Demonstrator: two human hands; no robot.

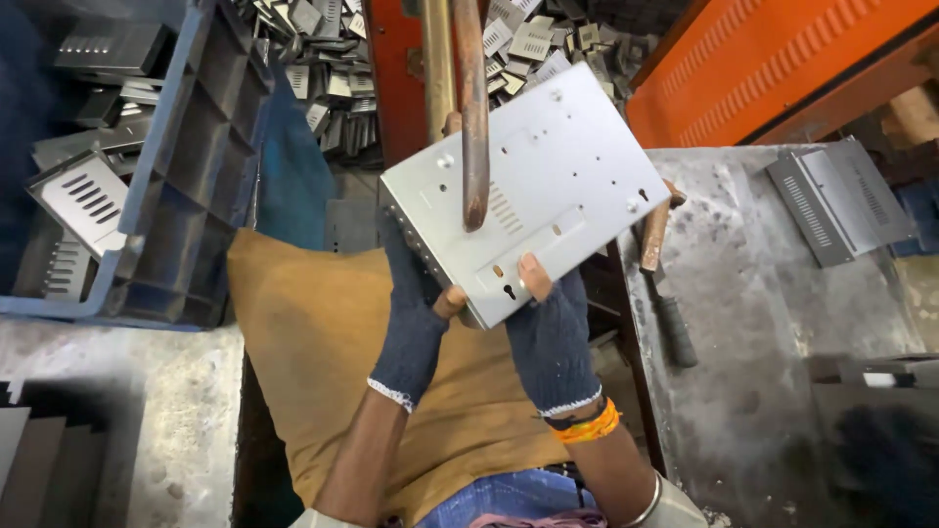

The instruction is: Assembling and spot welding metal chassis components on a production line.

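Observation:
Both my hands wear dark blue fingerless gloves and hold a grey sheet-metal panel with punched slots and holes, tilted up in front of me. My left hand grips its lower left edge. My right hand clamps the bottom edge, thumb on the face; an orange band circles that wrist. A rusty metal lever hangs down in front of the panel's middle.
A blue plastic crate with vented metal parts stands at the left. A heap of small stamped pieces lies behind. A grey worktable at the right carries another vented panel and a hammer. An orange machine body is at top right.

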